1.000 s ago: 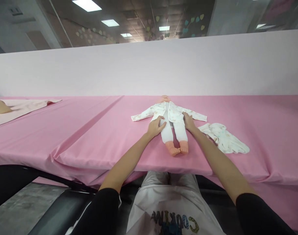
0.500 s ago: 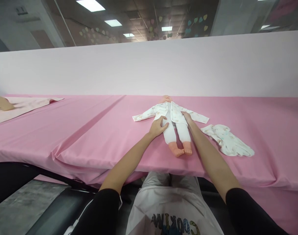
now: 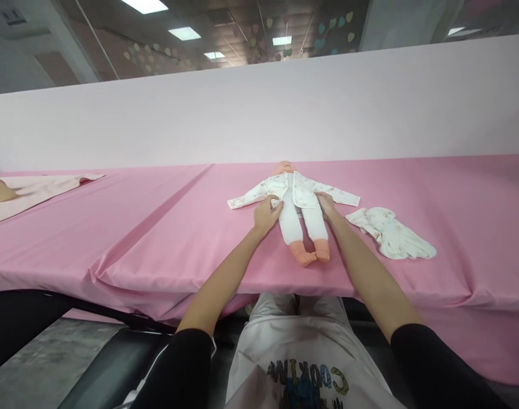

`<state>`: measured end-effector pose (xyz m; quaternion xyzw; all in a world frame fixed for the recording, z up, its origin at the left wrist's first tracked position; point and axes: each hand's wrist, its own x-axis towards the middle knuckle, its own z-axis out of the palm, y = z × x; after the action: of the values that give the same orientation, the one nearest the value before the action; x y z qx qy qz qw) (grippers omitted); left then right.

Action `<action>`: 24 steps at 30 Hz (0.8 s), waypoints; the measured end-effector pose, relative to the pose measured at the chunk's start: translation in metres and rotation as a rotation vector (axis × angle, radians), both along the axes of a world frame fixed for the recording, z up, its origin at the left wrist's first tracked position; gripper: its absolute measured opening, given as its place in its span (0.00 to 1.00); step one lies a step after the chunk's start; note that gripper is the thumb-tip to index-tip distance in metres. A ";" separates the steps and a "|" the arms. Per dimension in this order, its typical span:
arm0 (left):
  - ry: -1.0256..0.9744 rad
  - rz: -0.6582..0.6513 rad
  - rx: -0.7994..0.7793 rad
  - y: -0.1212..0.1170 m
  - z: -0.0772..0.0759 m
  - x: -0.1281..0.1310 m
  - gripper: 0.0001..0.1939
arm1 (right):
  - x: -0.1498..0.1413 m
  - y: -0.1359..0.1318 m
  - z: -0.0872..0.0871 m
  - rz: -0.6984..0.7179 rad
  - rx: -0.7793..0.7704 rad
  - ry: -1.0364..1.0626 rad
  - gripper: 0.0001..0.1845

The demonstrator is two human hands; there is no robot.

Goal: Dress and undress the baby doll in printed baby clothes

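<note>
Doll point(image 3: 290, 218) on its back, jacket point(image 3: 303, 192) parted. Left hand point(image 3: 266, 215) half-spread, right hand point(image 3: 326, 205) part-curled, both at jacket's sides; can't tell grip.

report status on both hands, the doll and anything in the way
Left hand and right hand at sides of jacket, grip unclear. Doll on its back, jacket open. Loose white garment off right, seemingly not blocking.

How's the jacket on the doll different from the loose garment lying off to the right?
The jacket is on the doll, sleeves spread wide; the garment lies bunched on the pink cloth.

The jacket's front hangs open; the garment's folds hide its shape.

The left hand and right hand are at the jacket's sides; neither touches the garment.

Both are whitish with small prints.
</note>
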<state>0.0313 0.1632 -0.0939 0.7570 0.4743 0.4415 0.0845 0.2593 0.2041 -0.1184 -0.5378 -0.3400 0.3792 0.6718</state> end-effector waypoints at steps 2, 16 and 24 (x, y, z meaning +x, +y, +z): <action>0.015 -0.001 0.042 0.001 0.000 -0.002 0.13 | 0.001 -0.001 -0.002 -0.035 0.022 -0.068 0.09; 0.069 0.000 0.108 0.004 0.003 0.001 0.15 | 0.001 -0.004 -0.002 -0.061 0.029 -0.065 0.12; 0.117 -0.161 0.202 -0.012 0.004 0.014 0.14 | 0.006 0.002 -0.009 -0.077 0.037 -0.214 0.14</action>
<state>0.0453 0.1515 -0.0897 0.8217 0.3691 0.4339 0.0153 0.2650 0.2063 -0.1272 -0.5752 -0.3959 0.2874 0.6556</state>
